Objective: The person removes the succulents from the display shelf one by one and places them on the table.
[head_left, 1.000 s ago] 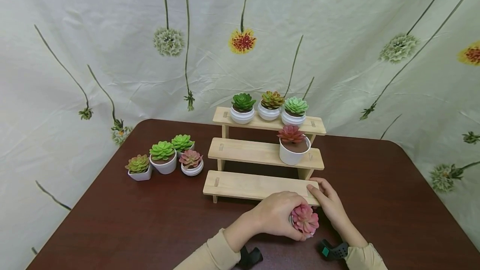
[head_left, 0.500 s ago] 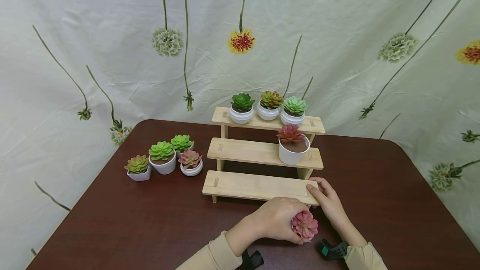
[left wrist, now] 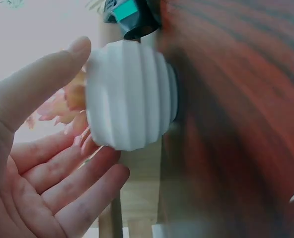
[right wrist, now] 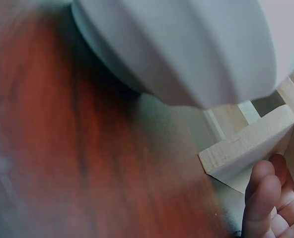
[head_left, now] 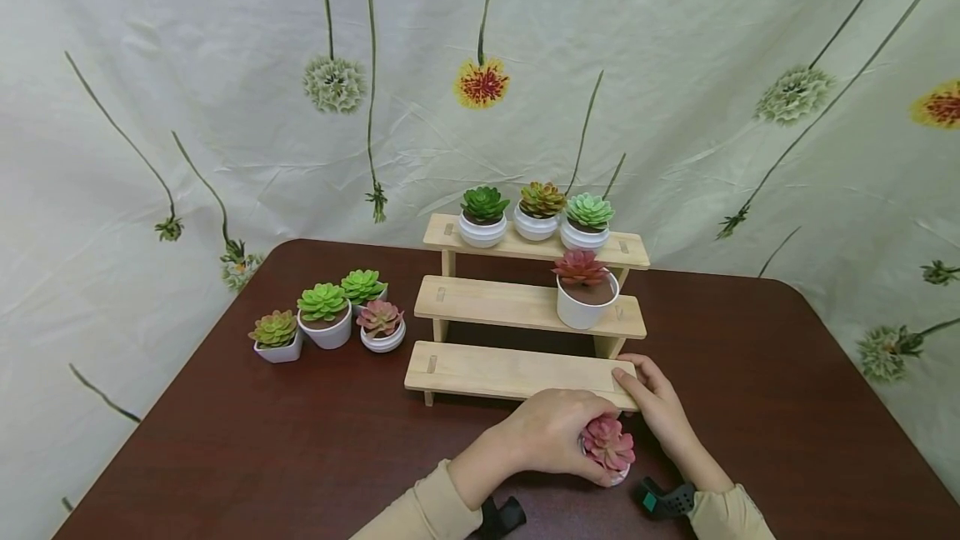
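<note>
Pale cloth backdrop printed with long-stemmed flowers, hanging behind a dark reddish-brown table with rounded back corners. Right of the table's middle, a three-tier wooden display stand, topmost step toward the table's back edge. Just off the front right corner of the stand's lowest tier, a pink succulent in a ribbed white pot. Around that pot, the left hand, gripping with thumb on one side and fingers on the other; hard to tell whether lifted or resting on the tabletop. At the right end of the lowest tier, the right hand, holding on with thumb on top and fingers curled below. Along the top tier, left to right: dark green succulent, olive-orange succulent, mint-green succulent, all potted in white. Toward the right end of the middle tier, a dark red succulent in a plain white pot. Near the table's left edge, a close group: yellow-green succulent, two bright green succulents, dusty pink succulent. At the right wrist, a black strap.
</note>
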A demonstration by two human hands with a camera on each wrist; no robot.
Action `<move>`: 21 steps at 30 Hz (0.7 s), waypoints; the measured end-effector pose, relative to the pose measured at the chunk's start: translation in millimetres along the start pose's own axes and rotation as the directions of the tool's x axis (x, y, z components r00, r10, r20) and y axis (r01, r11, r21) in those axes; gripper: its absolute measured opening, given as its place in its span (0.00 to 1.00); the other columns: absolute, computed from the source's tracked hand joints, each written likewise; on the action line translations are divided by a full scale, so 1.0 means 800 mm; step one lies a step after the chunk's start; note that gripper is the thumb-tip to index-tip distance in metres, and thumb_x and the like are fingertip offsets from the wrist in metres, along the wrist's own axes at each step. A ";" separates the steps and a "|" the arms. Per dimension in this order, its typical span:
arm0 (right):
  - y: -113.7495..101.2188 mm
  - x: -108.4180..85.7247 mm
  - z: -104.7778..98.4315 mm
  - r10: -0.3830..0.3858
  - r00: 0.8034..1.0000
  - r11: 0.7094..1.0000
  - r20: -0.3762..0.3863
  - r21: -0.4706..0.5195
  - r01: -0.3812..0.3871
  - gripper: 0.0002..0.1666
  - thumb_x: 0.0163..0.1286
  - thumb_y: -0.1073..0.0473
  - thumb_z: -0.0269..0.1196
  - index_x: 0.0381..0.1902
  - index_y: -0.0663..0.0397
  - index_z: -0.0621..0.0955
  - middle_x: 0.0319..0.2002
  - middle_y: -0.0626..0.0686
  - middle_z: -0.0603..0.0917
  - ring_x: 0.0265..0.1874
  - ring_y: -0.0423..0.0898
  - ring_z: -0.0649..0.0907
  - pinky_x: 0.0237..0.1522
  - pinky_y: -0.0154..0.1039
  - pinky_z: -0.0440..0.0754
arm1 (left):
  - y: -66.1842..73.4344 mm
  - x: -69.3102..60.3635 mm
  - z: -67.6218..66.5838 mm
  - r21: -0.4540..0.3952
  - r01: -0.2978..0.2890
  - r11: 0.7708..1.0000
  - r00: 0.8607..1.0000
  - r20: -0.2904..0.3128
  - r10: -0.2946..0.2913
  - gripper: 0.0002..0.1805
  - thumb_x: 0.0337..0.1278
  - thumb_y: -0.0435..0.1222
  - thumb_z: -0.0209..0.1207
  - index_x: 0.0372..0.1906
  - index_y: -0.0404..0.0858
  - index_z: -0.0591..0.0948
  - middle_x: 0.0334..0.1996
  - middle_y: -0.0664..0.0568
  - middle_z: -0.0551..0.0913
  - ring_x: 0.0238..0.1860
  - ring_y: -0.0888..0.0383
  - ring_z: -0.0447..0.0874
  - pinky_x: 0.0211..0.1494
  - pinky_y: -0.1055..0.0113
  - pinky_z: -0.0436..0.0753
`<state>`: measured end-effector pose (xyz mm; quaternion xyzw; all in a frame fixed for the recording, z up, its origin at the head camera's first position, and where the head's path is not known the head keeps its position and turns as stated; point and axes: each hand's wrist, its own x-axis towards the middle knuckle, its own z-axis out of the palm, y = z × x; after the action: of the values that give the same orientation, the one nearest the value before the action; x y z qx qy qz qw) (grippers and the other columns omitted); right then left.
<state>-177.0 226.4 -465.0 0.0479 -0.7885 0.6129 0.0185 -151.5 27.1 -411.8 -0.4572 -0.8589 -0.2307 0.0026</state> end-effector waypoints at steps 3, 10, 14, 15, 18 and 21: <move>0.000 0.000 0.000 0.001 1.000 1.000 0.002 0.004 -0.001 0.15 0.71 0.58 0.56 0.50 0.61 0.73 0.25 0.47 0.79 0.17 0.39 0.75 0.20 0.34 0.75 | -0.001 -0.001 -0.004 -0.001 -0.013 1.000 1.000 -0.028 0.013 0.30 0.38 0.59 0.68 0.48 0.47 0.79 0.35 0.68 0.78 0.38 0.75 0.74 0.42 0.83 0.71; 0.002 0.000 0.000 -0.006 1.000 1.000 -0.004 -0.019 0.006 0.14 0.70 0.58 0.56 0.49 0.60 0.73 0.25 0.46 0.80 0.17 0.39 0.75 0.20 0.34 0.75 | -0.008 -0.004 -0.020 -0.010 0.001 1.000 0.995 -0.103 -0.002 0.37 0.40 0.63 0.65 0.54 0.44 0.77 0.44 0.62 0.80 0.47 0.71 0.76 0.49 0.79 0.72; 0.002 0.000 -0.001 -0.015 1.000 0.999 -0.011 -0.035 0.014 0.15 0.70 0.57 0.56 0.50 0.60 0.74 0.28 0.45 0.81 0.23 0.39 0.78 0.26 0.33 0.75 | -0.011 -0.005 -0.029 -0.031 -0.002 1.000 0.980 -0.197 -0.004 0.37 0.43 0.61 0.65 0.58 0.45 0.76 0.44 0.60 0.81 0.46 0.69 0.76 0.48 0.78 0.73; 0.001 0.000 -0.001 -0.015 1.000 0.999 -0.012 -0.034 0.014 0.15 0.70 0.57 0.57 0.50 0.60 0.74 0.29 0.45 0.81 0.25 0.38 0.78 0.27 0.33 0.75 | -0.012 -0.004 -0.030 -0.037 -0.001 0.999 0.975 -0.221 -0.007 0.36 0.44 0.60 0.64 0.57 0.45 0.76 0.44 0.60 0.81 0.46 0.69 0.76 0.48 0.77 0.73; 0.001 0.000 -0.001 -0.011 1.000 1.000 -0.006 -0.024 0.010 0.16 0.70 0.57 0.56 0.50 0.61 0.73 0.28 0.45 0.80 0.23 0.38 0.77 0.26 0.33 0.75 | -0.015 -0.003 -0.035 -0.056 -0.006 0.998 0.953 -0.302 -0.012 0.32 0.47 0.56 0.65 0.55 0.43 0.77 0.43 0.58 0.81 0.45 0.66 0.77 0.47 0.76 0.73; 0.002 0.000 0.000 0.000 1.000 1.000 -0.002 -0.018 0.000 0.16 0.70 0.57 0.56 0.51 0.60 0.73 0.25 0.46 0.79 0.19 0.39 0.76 0.22 0.34 0.75 | -0.017 -0.001 -0.039 -0.062 -0.012 0.998 0.911 -0.412 -0.015 0.27 0.49 0.51 0.66 0.52 0.41 0.79 0.44 0.55 0.81 0.47 0.62 0.77 0.50 0.73 0.74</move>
<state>-177.1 227.1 -466.4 0.0470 -0.7939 0.6059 0.0195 -168.2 7.2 -389.4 -0.3975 -0.8317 -0.3488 0.1691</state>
